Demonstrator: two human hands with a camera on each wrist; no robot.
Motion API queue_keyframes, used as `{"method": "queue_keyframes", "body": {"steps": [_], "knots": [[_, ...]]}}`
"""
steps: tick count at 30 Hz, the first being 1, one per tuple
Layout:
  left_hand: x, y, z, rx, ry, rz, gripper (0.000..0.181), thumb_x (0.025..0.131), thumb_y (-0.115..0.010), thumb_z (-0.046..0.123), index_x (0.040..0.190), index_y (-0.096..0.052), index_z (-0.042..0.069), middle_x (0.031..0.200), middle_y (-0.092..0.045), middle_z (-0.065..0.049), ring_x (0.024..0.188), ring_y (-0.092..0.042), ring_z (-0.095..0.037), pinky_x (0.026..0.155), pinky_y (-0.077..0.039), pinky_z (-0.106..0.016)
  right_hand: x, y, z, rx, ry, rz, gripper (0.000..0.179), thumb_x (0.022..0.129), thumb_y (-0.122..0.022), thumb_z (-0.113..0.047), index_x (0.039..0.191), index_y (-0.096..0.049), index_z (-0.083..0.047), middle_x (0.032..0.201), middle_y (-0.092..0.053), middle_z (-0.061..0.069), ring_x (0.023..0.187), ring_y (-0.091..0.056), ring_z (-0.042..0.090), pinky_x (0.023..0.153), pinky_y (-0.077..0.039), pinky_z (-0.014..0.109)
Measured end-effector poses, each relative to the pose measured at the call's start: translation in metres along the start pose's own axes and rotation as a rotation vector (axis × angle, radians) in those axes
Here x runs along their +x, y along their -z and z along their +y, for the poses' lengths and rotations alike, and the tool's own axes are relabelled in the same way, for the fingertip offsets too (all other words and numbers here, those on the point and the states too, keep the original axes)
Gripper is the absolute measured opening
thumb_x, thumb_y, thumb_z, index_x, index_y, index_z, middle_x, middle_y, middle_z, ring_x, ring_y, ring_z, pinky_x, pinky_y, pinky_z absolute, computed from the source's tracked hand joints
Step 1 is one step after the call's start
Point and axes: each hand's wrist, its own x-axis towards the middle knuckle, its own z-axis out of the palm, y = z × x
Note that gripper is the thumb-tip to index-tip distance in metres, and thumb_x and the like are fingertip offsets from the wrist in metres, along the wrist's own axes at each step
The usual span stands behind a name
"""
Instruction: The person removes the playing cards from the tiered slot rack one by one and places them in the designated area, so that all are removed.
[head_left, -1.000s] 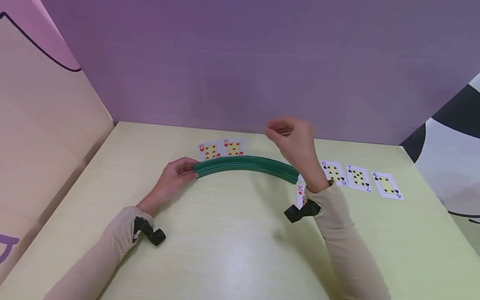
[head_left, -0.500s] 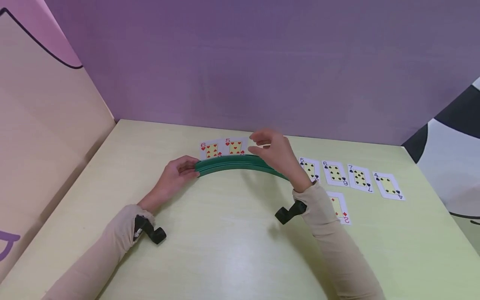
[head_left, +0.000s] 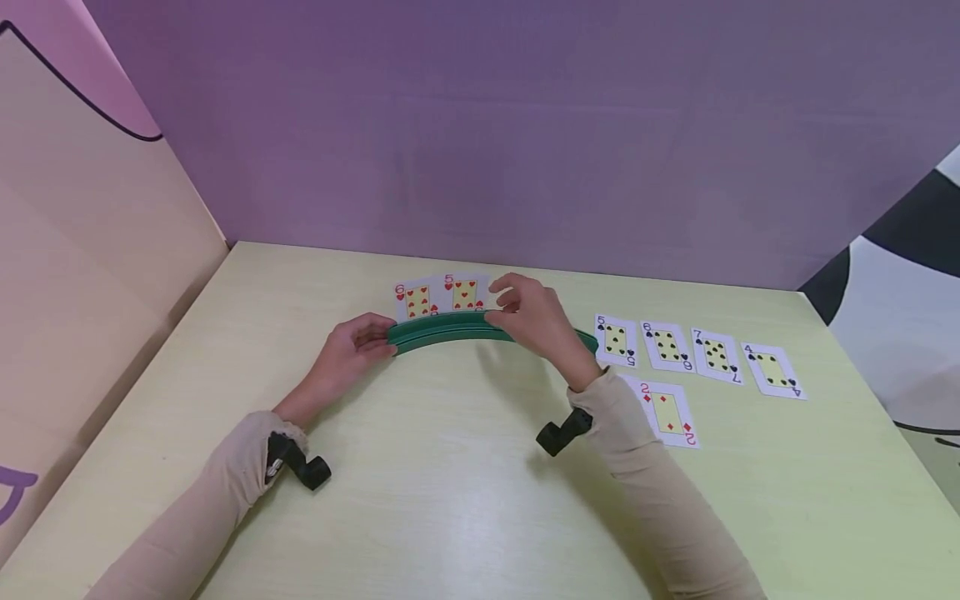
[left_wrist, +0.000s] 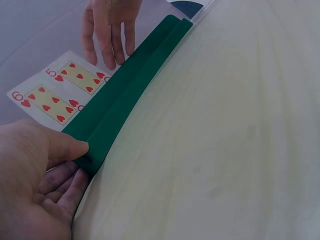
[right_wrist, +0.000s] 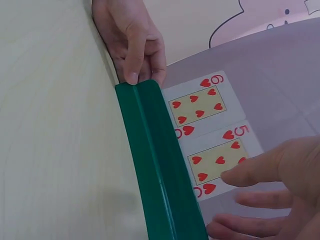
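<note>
A curved green card holder (head_left: pixel 442 326) stands on the table. My left hand (head_left: pixel 352 346) grips its left end, the thumb on the front as the left wrist view shows. Two playing cards stand upright in it, side by side: the six of hearts (right_wrist: pixel 200 106) and the five of hearts (right_wrist: pixel 220 159). Just right of the five, behind the holder's middle, is my right hand (head_left: pixel 531 321). Its fingers are apart and loosely bent, with no card seen between them. One finger (right_wrist: pixel 260 167) overlaps the five in the right wrist view; I cannot tell if it touches.
Right of the holder lie several face-up spades: the five (head_left: pixel 617 340), six (head_left: pixel 667 347), seven (head_left: pixel 717 356) and four (head_left: pixel 774 370). Nearer me is the two of diamonds (head_left: pixel 667 413), beside a card partly hidden by my sleeve. A purple wall (head_left: pixel 480 133) borders the table's back.
My right hand has moved left and down toward the five of hearts, and its fingers have spread. The five of spades and two of diamonds have come into view. The left hand has kept its place.
</note>
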Motion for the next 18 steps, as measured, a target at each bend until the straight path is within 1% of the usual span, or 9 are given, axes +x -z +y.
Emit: {"method": "queue_keyframes", "body": {"steps": [2,4,6,9,11,15,18], "knots": [[0.0,0.0,0.0,-0.002,0.001,-0.002,0.037,0.09,-0.068,-0.006,0.126,-0.058,-0.006,0.123,-0.063,-0.025,0.113,-0.062,-0.034,0.092,-0.055,-0.02,0.001,-0.002,0.0,0.007,-0.003,0.021,0.046,0.093,-0.069,-0.015,0.135,-0.055,-0.005,0.122,-0.065,0.019,0.107,-0.064,0.031,0.089,-0.057,0.046],[0.0,0.0,0.001,-0.001,0.003,-0.004,0.037,0.09,-0.068,-0.006,0.127,-0.058,-0.006,0.123,-0.063,-0.025,0.114,-0.062,-0.034,0.092,-0.055,-0.02,0.001,-0.004,0.0,0.011,0.004,0.04,0.045,0.093,-0.069,-0.014,0.135,-0.054,-0.006,0.122,-0.064,0.018,0.107,-0.064,0.031,0.089,-0.058,0.045],[0.0,0.0,0.001,0.0,0.005,-0.004,0.038,0.09,-0.068,-0.005,0.127,-0.058,-0.006,0.123,-0.062,-0.025,0.114,-0.062,-0.034,0.092,-0.055,-0.02,0.001,-0.006,0.0,0.012,0.022,0.056,0.039,0.094,-0.069,-0.013,0.13,-0.058,-0.003,0.12,-0.066,0.017,0.106,-0.065,0.03,0.087,-0.058,0.045],[0.001,0.0,0.001,0.001,0.009,-0.005,0.038,0.09,-0.068,-0.005,0.127,-0.058,-0.006,0.123,-0.062,-0.024,0.114,-0.062,-0.034,0.092,-0.055,-0.02,0.001,-0.009,0.0,0.008,0.06,0.084,0.024,0.094,-0.069,-0.011,0.116,-0.066,0.0,0.109,-0.071,0.015,0.1,-0.067,0.03,0.083,-0.058,0.044],[0.001,0.0,0.001,0.002,0.009,-0.005,0.038,0.09,-0.068,-0.005,0.127,-0.058,-0.007,0.123,-0.062,-0.025,0.113,-0.062,-0.034,0.092,-0.055,-0.02,0.002,-0.011,0.002,0.011,0.077,0.102,0.018,0.094,-0.069,-0.011,0.109,-0.069,-0.001,0.103,-0.073,0.014,0.096,-0.068,0.028,0.079,-0.059,0.043],[0.001,-0.001,0.001,0.003,0.009,-0.004,0.038,0.09,-0.068,-0.005,0.127,-0.058,-0.006,0.124,-0.062,-0.024,0.114,-0.062,-0.034,0.092,-0.055,-0.02,0.003,-0.013,0.005,0.016,0.105,0.142,0.013,0.095,-0.067,-0.011,0.104,-0.071,-0.002,0.098,-0.074,0.012,0.091,-0.069,0.026,0.074,-0.059,0.041],[0.001,-0.001,0.001,0.01,0.007,-0.004,0.038,0.091,-0.068,-0.004,0.127,-0.058,-0.006,0.124,-0.063,-0.024,0.114,-0.062,-0.034,0.093,-0.055,-0.021,0.004,-0.014,0.007,0.012,0.138,0.181,0.011,0.096,-0.066,-0.01,0.101,-0.072,-0.002,0.095,-0.074,0.011,0.088,-0.069,0.025,0.074,-0.059,0.04]]}}
